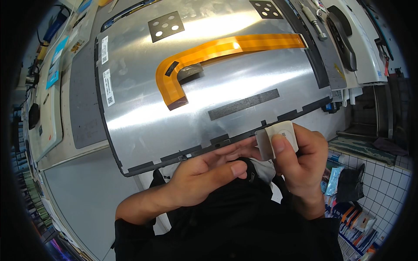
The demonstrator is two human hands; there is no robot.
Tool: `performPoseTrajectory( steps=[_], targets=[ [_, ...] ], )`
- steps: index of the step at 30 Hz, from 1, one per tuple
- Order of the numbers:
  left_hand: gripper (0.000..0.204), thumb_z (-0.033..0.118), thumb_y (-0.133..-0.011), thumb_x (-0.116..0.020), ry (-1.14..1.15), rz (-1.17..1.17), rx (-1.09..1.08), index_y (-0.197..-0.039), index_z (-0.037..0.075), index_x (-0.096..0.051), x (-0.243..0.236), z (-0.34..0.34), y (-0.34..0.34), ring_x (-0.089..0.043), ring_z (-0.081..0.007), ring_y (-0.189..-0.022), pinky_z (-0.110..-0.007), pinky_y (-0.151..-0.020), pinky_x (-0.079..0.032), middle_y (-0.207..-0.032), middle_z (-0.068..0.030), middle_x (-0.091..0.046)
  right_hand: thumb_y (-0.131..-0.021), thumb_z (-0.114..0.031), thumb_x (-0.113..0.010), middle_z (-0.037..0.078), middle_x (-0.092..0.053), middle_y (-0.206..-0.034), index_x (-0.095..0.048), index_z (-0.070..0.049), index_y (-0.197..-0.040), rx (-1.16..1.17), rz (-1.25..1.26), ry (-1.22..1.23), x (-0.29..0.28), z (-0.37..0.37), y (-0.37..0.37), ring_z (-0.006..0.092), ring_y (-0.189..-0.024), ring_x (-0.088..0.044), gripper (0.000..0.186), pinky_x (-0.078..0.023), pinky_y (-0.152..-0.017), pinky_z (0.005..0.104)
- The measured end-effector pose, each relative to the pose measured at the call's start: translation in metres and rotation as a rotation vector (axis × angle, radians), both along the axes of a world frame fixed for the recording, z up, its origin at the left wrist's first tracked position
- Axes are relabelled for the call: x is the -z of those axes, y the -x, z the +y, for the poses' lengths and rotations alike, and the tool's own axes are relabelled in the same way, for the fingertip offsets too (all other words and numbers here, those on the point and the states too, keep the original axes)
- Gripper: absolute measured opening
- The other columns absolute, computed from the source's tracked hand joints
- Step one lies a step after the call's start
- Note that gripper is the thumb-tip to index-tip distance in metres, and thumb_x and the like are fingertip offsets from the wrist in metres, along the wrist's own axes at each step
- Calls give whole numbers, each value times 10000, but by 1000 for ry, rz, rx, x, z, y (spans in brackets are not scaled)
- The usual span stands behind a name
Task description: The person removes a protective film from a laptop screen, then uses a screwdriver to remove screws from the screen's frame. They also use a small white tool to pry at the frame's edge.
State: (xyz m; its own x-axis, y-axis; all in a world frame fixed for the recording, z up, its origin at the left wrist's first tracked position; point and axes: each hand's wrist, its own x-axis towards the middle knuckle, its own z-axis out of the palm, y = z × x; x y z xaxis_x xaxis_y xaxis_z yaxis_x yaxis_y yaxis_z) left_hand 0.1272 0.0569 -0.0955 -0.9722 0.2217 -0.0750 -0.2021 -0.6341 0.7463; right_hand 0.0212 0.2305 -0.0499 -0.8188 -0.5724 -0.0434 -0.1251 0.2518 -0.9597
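A large silver metal-backed display panel with a black frame lies tilted on the bench. A wide orange flex ribbon cable curves over its back. My right hand is at the panel's near edge, its thumb pressed on the cream handle of a scraper with a thin, wide metal blade. My left hand lies palm up below the same edge, thumb and fingers stretched out. Its fingertips reach toward the blade; whether they touch it is hard to see.
A grey mat lies under the panel. At the far right are a screwdriver, a black-handled tool and a white case. A white tray sits at the left. Packets and papers fill a rack at lower right.
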Motion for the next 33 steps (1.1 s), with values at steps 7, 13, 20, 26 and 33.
performPoseTrajectory(
  steps=[7, 13, 20, 26, 33],
  targets=[
    [508, 28, -986, -464, 0, 24, 10, -1477, -23, -345, -1, 0, 2, -452, -338, -1325, -376, -936, -513, -1495, -206, -396, -903, -122, -666, 26, -608, -580, -690, 19, -882, -9, 25, -3, -1, -1, 0, 50, -508, -520, 145, -388, -462, 224],
    [503, -3, -979, -457, -24, 22, -9, -1471, -22, -357, 4, 0, -2, -449, -311, -1324, -389, -941, -510, -1483, -195, -411, -901, -115, -665, 22, -598, -563, -693, 16, -879, -23, 54, 25, 2, -2, 0, 49, -493, -514, 135, -386, -452, 224],
    [500, -19, -972, -465, -27, -2, -18, -1463, -23, -372, -2, 1, 0, -449, -289, -1320, -393, -952, -503, -1471, -186, -422, -882, -109, -680, 48, -580, -545, -690, 8, -837, -67, 87, -27, -1, -2, 3, 80, -461, -516, 126, -383, -437, 246],
    [498, 8, -976, -481, -4, 8, -17, -1462, -21, -373, 1, 2, -2, -430, -300, -1350, -372, -951, -499, -1513, -213, -369, -862, -130, -696, 77, -563, -543, -677, 3, -810, -115, 142, 8, 5, 4, 6, 136, -449, -527, 145, -388, -441, 270],
    [522, 137, -977, -558, 77, -95, 8, -1461, 25, -396, -7, 2, 15, -523, -290, -1260, -320, -869, -523, -1455, -246, -442, -807, -143, -727, 73, -515, -528, -613, -13, -702, -157, 258, 25, 0, 16, 8, 187, -427, -497, 202, -359, -426, 290]
  ],
)
